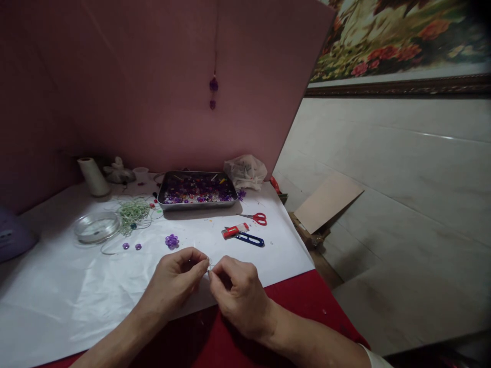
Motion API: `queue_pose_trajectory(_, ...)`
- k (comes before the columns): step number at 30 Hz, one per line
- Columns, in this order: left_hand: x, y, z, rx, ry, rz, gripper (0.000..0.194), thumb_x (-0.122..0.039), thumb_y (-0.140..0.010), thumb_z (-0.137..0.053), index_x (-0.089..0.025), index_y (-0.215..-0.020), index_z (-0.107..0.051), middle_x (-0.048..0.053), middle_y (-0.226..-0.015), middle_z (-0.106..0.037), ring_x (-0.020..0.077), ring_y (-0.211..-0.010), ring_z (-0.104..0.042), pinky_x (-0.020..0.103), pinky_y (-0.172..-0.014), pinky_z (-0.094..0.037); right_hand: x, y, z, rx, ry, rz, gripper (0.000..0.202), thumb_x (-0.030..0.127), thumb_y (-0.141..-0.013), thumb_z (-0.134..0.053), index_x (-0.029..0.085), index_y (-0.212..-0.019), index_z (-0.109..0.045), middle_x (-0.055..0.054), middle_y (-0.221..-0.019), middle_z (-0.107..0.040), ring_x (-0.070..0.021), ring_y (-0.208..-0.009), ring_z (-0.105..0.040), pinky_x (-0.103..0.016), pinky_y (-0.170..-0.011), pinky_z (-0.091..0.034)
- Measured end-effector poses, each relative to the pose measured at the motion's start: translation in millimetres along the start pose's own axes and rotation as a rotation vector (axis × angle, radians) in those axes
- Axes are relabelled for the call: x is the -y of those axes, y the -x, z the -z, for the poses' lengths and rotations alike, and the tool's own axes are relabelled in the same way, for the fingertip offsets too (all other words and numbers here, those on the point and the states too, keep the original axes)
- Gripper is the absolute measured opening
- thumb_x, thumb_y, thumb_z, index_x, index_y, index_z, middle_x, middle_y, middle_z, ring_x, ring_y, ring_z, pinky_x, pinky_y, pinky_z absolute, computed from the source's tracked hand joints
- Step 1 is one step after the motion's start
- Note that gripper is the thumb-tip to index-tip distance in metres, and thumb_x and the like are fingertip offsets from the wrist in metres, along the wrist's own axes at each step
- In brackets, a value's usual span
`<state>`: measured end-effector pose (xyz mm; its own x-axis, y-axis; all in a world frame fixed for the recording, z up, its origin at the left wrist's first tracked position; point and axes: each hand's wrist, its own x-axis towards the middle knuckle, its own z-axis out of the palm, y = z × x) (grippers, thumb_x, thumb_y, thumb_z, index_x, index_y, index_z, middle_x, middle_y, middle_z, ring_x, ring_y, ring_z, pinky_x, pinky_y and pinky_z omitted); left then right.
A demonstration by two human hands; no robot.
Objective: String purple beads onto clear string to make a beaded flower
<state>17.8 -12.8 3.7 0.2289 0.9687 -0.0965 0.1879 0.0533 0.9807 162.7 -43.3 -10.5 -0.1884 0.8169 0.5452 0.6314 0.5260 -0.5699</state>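
My left hand and my right hand meet low in the middle of the view, each in a pinch. Between their fingertips a thin, pale loop, like thread or wire, shows; its ends are too small to make out. Just beyond my left hand lies a purple beaded flower. Left of that flower rest two small purple beads. A red lighter lies across a dark blue tool beyond my right hand, with red-handled scissors behind them.
A metal tray of mixed beads stands at the back, beside a plastic bag. To the left are a clear spool, tangled green thread and a white cone. A purple bead ornament hangs on the pink wall.
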Motion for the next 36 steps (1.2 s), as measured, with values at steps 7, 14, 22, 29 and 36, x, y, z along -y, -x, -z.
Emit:
queue_pose_trajectory(7, 1.4, -1.2, 0.5, 0.005, 0.002, 0.002, 0.022, -0.036, -0.074, -0.058, -0.015, -0.068, -0.06, -0.008, -0.04, -0.044, 0.0063, -0.036, -0.035, 0.017, -0.035, -0.025, -1.2, -0.1, 0.4, 0.042, 0.011, -0.097, 0.013, 0.01, -0.075, -0.049, 0.017, -0.064, -0.045, 0.003, -0.053, -0.051, -0.0081, -0.047, -0.046, -0.02, -0.049, -0.033)
queue_pose_trajectory(14, 1.1, -0.6, 0.5, 0.048, 0.037, -0.023, 0.021, -0.036, -0.073, -0.059, -0.016, -0.066, -0.06, -0.008, -0.042, -0.044, 0.0058, -0.037, -0.033, 0.017, -0.035, -0.023, 0.7, -2.9, 3.9, 0.041, -0.067, -0.079, 0.013, 0.01, -0.079, -0.049, 0.016, -0.068, -0.051, 0.001, -0.058, -0.054, -0.0096, -0.053, -0.051, -0.02, -0.053, -0.036)
queue_pose_trajectory(22, 3.5, -1.9, 0.7, 0.062, 0.079, 0.018, 0.022, -0.037, -0.072, -0.06, -0.016, -0.067, -0.061, -0.007, -0.042, -0.044, 0.0066, -0.037, -0.033, 0.017, -0.035, -0.022, 4.3, -5.8, 9.0, 0.096, -0.32, -0.268, 0.012, 0.014, -0.079, -0.053, 0.017, -0.091, -0.05, 0.003, -0.061, -0.055, -0.0107, -0.055, -0.052, -0.021, -0.052, -0.039)
queue_pose_trajectory(29, -0.8, 0.5, -0.5, 0.083, 0.121, 0.003, 0.018, -0.033, -0.07, -0.062, -0.016, -0.067, -0.062, -0.005, -0.045, -0.049, 0.0067, -0.038, -0.035, 0.018, -0.037, -0.024, -2.4, -10.8, 8.2, 0.236, -0.744, -0.536, 0.044, 0.025, -0.074, -0.064, 0.018, -0.113, -0.044, 0.009, -0.057, -0.049, -0.0065, -0.042, -0.045, -0.018, -0.043, -0.037)
queue_pose_trajectory(36, -1.8, 1.0, -0.9, 0.089, 0.137, 0.034, 0.023, -0.038, -0.069, -0.064, -0.015, -0.065, -0.06, -0.007, -0.038, -0.043, 0.0053, -0.034, -0.031, 0.017, -0.034, -0.02, 0.2, -11.4, 7.8, 0.192, -0.826, -0.524, 0.023, 0.03, -0.074, -0.067, 0.015, -0.089, -0.057, 0.006, -0.06, -0.052, -0.005, -0.047, -0.047, -0.016, -0.043, -0.038)
